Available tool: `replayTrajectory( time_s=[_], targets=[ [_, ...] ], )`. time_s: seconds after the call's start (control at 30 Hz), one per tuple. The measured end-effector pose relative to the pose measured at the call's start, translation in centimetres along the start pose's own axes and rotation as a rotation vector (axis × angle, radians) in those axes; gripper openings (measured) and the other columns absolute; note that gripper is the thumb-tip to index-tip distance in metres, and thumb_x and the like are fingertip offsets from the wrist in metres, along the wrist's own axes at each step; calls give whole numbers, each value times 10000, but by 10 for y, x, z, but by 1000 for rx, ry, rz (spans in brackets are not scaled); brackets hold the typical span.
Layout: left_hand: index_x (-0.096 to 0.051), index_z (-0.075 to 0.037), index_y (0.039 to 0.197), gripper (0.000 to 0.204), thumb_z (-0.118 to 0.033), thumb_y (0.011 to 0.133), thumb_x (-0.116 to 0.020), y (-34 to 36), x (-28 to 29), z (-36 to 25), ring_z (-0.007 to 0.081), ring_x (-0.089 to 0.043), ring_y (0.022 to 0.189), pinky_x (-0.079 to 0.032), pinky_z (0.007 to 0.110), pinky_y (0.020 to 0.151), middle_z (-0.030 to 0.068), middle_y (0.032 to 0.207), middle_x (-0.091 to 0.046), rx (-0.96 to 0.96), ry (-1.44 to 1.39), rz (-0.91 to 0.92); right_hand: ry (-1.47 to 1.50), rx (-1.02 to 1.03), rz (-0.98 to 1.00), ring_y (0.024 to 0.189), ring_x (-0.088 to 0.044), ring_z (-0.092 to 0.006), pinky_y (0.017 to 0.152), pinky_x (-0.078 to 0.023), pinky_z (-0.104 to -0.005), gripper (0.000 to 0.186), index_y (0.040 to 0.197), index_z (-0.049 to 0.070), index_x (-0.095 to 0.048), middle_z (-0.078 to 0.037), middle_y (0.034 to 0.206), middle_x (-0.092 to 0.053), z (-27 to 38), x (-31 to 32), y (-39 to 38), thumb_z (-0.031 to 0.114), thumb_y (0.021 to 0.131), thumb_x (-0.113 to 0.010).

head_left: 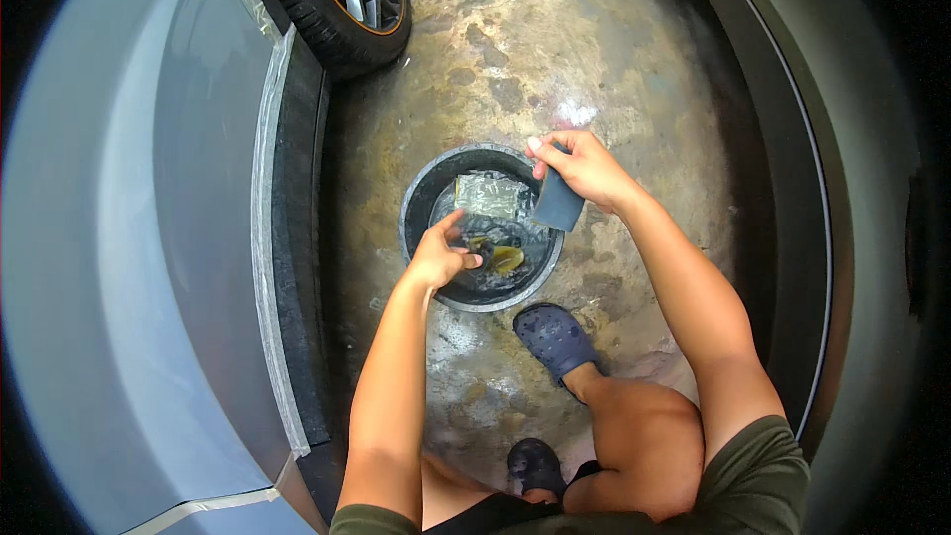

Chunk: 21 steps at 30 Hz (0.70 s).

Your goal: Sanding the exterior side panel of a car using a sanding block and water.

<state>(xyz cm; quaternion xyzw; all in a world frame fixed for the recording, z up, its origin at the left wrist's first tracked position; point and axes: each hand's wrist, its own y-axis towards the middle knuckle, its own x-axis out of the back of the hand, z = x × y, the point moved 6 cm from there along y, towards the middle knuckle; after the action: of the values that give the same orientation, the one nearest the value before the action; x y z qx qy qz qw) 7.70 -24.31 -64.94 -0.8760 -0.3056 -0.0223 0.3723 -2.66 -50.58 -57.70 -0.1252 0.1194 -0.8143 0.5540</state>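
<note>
A round black tub of water stands on the floor in front of me. My left hand reaches over its left side, thumb and forefinger apart, with nothing visible between them. My right hand is closed on a dark grey piece of sandpaper, which hangs bent over the tub's right rim. In the tub, a pale, shiny rectangular piece lies toward the far side. A yellowish curved piece lies nearer me, just right of my left thumb. What these two pieces are, I cannot tell.
A grey car body panel edged with masking tape runs along the left, with a wheel beyond. Another dark vehicle side borders the right. My feet in clogs are close to the tub on the stained concrete floor.
</note>
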Motion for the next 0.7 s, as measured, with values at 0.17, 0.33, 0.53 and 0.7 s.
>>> replayTrajectory(
  time_s=[0.17,0.33,0.53,0.7],
  targets=[
    [-572,-68,1546,860,187,755,-793,-26,14,-28,261,-663,1278,-569,359,1040,176,1535,-615,-192,0,-87,-32,-5,6,774,-635,-75,721,-515,-277,384,1082,44,-766,0,880,-751,10,-5,5,421,1079,-695],
    [-648,20,1409,607,107,829,-805,-14,4,-29,208,-710,1179,-568,354,1038,138,1277,-751,-229,-221,-39,2,37,-10,763,-623,-68,713,-515,-281,343,1031,56,-764,7,874,-741,5,-7,9,393,1071,-717],
    [-604,26,1443,543,-150,954,-761,65,6,26,362,-698,1237,-523,446,1078,253,1358,-712,-53,231,-560,11,67,20,757,-613,-70,701,-504,-284,350,983,58,-763,20,843,-722,8,-18,6,394,1072,-716],
    [-504,66,1536,691,-337,997,-662,131,-55,95,375,-526,1487,-420,489,1201,284,1562,-569,343,-482,-235,-9,40,50,769,-630,-73,710,-519,-291,338,1012,62,-765,11,855,-737,-9,-16,-11,391,1069,-717]
  ],
)
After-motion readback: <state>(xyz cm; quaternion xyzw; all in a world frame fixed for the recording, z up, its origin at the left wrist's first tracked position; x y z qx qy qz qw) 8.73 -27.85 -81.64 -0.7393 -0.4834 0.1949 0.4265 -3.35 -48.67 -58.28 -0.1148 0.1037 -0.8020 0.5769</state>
